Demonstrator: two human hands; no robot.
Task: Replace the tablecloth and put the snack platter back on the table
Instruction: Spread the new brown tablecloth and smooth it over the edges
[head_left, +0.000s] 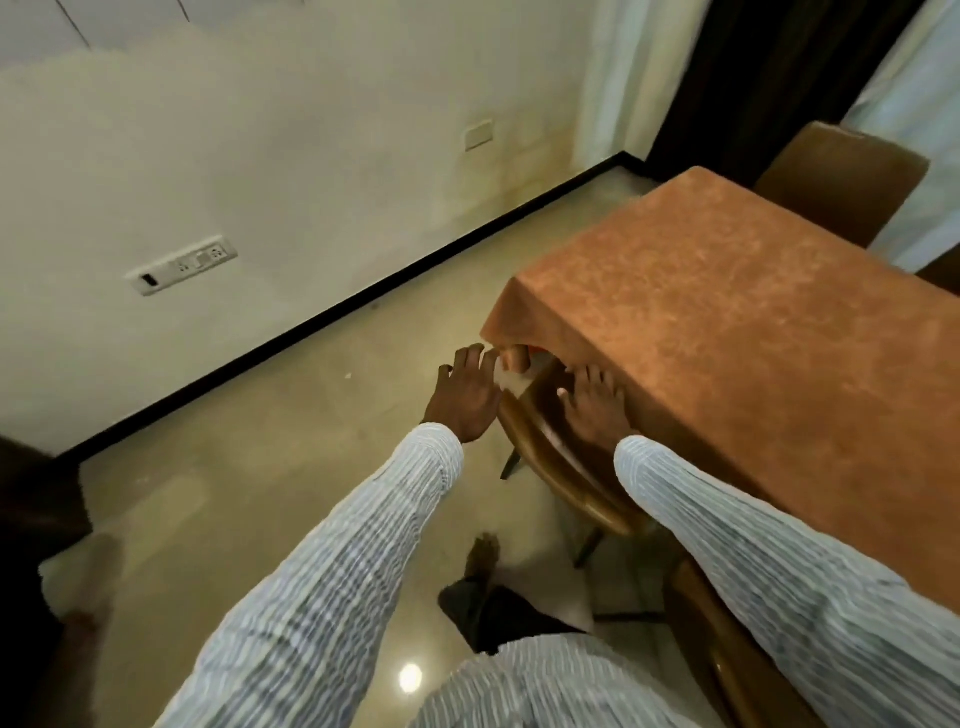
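Head view: an orange tablecloth (737, 312) is seen spread flat over the table, its edges draped down the near side & the left end. No snack platter is seen in view. Both arms, in striped light-blue sleeves (332, 561), are stretched fwd toward the table's left corner. The left hand (464, 397) is held over the floor just beside that corner, fingers spread apart, nothing gripped. The right hand (592, 402) is laid w/ fingers splayed against the hanging cloth edge, above the back of a brown chair (550, 467) tucked at the table; whether cloth is pinched cannot be told. A 2nd brown chair (841, 182) is seen at the far side. A bare foot (483, 553) is planted on the glossy floor (260, 467). A switch plate (182, 265) is set in the pale wall.
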